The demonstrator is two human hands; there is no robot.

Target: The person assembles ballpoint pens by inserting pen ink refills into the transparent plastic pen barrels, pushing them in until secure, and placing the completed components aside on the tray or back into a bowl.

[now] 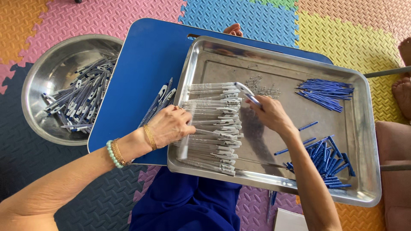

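A steel tray (364, 128) rests on a small blue table (141, 64). In it lie a stack of clear pen barrels (216, 128), small metal springs (262, 87), thin blue refills (325, 92) and blue pen tips (329, 160). My left hand (169, 126), with bracelets at the wrist, pinches one clear barrel at the stack's left side. My right hand (272, 113) holds a pen with a white clip and blue end (247, 94) above the tray's middle.
A round steel bowl (47, 72) at the left holds several finished blue and white pens. More pens (160, 100) lie on the blue table beside the tray. Coloured foam mats cover the floor. Another person's bare feet (402, 90) show at the right edge.
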